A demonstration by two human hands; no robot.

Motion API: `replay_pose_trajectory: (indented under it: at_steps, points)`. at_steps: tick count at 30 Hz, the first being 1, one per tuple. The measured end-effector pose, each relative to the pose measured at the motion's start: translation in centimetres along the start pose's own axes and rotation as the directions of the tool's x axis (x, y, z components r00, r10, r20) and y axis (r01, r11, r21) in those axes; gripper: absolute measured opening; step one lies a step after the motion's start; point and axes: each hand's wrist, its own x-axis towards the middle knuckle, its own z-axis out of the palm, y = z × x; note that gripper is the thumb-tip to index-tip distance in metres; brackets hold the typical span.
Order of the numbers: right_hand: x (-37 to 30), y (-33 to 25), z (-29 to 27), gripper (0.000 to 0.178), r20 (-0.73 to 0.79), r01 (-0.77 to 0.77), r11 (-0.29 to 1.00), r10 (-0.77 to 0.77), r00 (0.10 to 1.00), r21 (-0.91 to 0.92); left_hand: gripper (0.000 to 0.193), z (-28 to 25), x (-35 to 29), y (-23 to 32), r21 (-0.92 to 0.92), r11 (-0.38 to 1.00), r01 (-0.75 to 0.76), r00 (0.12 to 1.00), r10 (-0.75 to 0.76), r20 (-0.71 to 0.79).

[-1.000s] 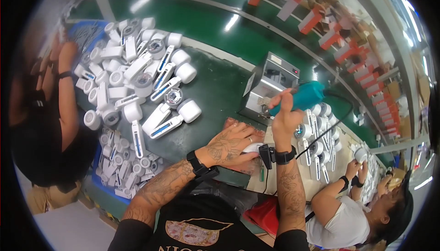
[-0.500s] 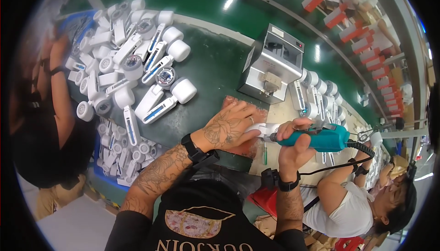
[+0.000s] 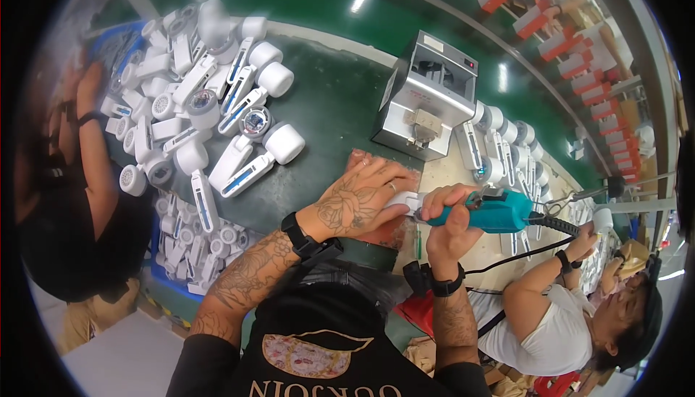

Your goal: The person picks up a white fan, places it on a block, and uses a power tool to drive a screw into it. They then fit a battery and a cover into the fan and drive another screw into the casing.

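My left hand (image 3: pixel 365 198) lies over a white plastic part (image 3: pixel 407 201), its thumb and fingers pressing it on a worn reddish pad (image 3: pixel 384 237). Most of that part is hidden under the fingers. In my right hand (image 3: pixel 450 227) is a teal electric screwdriver (image 3: pixel 507 212), held nearly level and pointing left. Its nose meets the white part beside my left thumb; the bit and any screw are hidden. A black coiled cord (image 3: pixel 557 224) leaves the tool's rear.
A pile of white round-headed units with handles (image 3: pixel 239 132) covers the bench's left. More fill a blue bin (image 3: pixel 161 270) below. A grey metal machine (image 3: pixel 427 100) stands ahead, with white units (image 3: pixel 499 154) right of it. Co-workers sit left (image 3: pixel 79 216) and right (image 3: pixel 550 317).
My right hand and the screwdriver have shifted a little left, closer against the white part. My left hand stays over it. The whole view has moved slightly.
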Motion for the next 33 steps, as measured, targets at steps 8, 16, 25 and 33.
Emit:
replay_pose_trajectory:
  at_steps: [8,16,25,33]
  points:
    - [-1.9,-2.2,-1.2,0.043,-0.152,-0.023,0.998,0.031,0.988,0.055,0.021,-0.1,-1.3,2.1,0.283,0.917,-0.28,0.93,0.333,-0.159]
    - [-4.8,-8.1,3.1,0.059,-0.182,0.219,0.971,-0.234,0.955,-0.097,0.037,-10.8,-7.8,-1.8,-0.602,0.736,0.309,0.575,-0.649,-0.498]
    - [-9.2,-5.5,-1.4,0.066,-0.121,-0.025,0.985,0.004,0.993,-0.173,0.029,-18.4,-7.7,-12.2,-0.006,0.905,0.426,0.459,-0.222,-0.86]
    - [-9.6,-7.6,-1.7,0.065,-0.075,-0.105,0.994,0.103,0.992,-0.022,0.036,0.0,3.7,4.4,-0.019,0.999,-0.042,0.998,0.041,-0.038]
